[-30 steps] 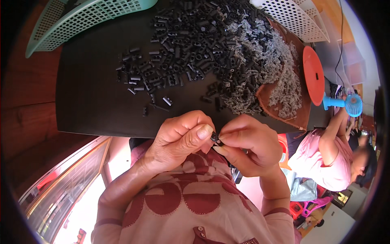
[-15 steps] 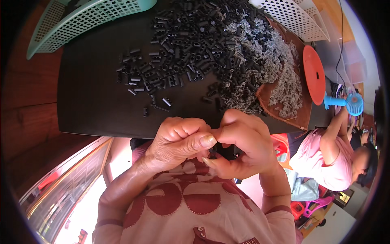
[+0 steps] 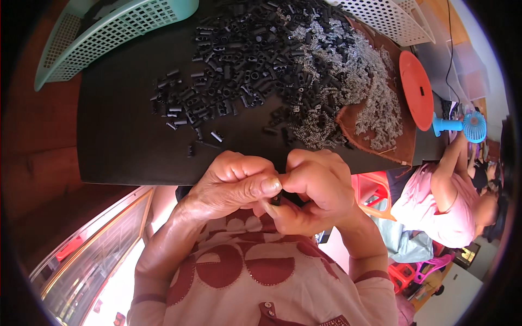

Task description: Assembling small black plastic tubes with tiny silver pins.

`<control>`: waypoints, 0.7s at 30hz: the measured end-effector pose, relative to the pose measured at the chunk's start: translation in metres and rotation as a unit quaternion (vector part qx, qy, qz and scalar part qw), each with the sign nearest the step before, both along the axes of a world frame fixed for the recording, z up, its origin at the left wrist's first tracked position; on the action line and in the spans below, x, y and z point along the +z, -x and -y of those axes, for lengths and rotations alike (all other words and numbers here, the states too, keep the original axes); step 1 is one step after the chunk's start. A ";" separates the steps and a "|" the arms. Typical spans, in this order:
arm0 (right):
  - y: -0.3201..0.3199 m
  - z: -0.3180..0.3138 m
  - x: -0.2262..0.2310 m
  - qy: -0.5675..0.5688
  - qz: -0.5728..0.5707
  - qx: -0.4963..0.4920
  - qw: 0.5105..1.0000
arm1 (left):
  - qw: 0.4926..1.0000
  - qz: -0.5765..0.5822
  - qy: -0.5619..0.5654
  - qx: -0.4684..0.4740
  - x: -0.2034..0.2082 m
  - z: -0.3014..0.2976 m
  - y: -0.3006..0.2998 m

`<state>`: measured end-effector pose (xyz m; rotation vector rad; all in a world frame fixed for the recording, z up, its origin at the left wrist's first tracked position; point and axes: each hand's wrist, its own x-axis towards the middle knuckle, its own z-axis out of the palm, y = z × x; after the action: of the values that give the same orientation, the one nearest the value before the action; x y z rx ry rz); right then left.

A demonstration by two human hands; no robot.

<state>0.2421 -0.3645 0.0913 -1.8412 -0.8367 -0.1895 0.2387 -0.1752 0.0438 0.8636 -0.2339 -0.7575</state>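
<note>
My left hand (image 3: 236, 182) and my right hand (image 3: 321, 187) meet just off the table's near edge, in front of my chest. Both are closed, thumbs and fingertips pinched together. Between them a bit of a small black plastic piece (image 3: 275, 200) peeks out; my fingers cover most of it. Ahead on the dark table (image 3: 125, 136) spreads a heap of small black plastic parts (image 3: 234, 70), short tubes and pieces with holes, like cord-lock parts. To its right lies a mass of small metal springs (image 3: 375, 98), partly on a brown cloth (image 3: 356, 130).
A green perforated basket (image 3: 125, 35) stands at the far left, a white one (image 3: 386, 22) at the far right. By the right edge are an orange-red round plate (image 3: 417, 89) and a small blue fan (image 3: 473, 127). A person in pink (image 3: 432, 209) sits to the right, near a red stool (image 3: 375, 190).
My pinched hands have drawn slightly closer together, and less of the black piece shows. The view has shifted a little; the heaps look the same.
</note>
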 end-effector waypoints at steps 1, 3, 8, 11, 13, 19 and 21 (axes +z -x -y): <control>0.003 0.002 -0.004 -0.001 0.001 -0.004 1.000 | 1.000 0.001 -0.001 -0.004 0.001 0.002 0.000; 0.008 0.007 -0.010 -0.009 0.000 -0.036 0.999 | 1.000 0.019 -0.019 0.012 0.007 0.008 0.001; 0.011 0.069 0.024 0.163 0.081 -0.140 0.973 | 0.989 0.116 -0.095 -0.011 0.010 0.010 0.000; -0.008 0.149 0.026 0.156 -0.075 -0.438 0.882 | 0.989 0.117 -0.089 0.028 0.011 0.014 0.007; -0.033 0.202 0.027 0.234 -0.011 -0.467 0.853 | 0.986 0.121 -0.111 0.028 0.014 0.015 0.008; -0.062 0.273 0.017 0.316 -0.037 -0.458 0.830 | 0.984 0.141 -0.100 0.051 0.014 0.022 0.011; -0.054 0.239 0.021 0.238 -0.035 -0.443 0.864 | 0.963 0.221 -0.139 0.068 0.012 0.022 0.014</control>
<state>0.2961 -0.6034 0.1124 -2.5834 0.1054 -0.5219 0.2251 -0.1972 0.0558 1.3024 -0.4667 -0.4647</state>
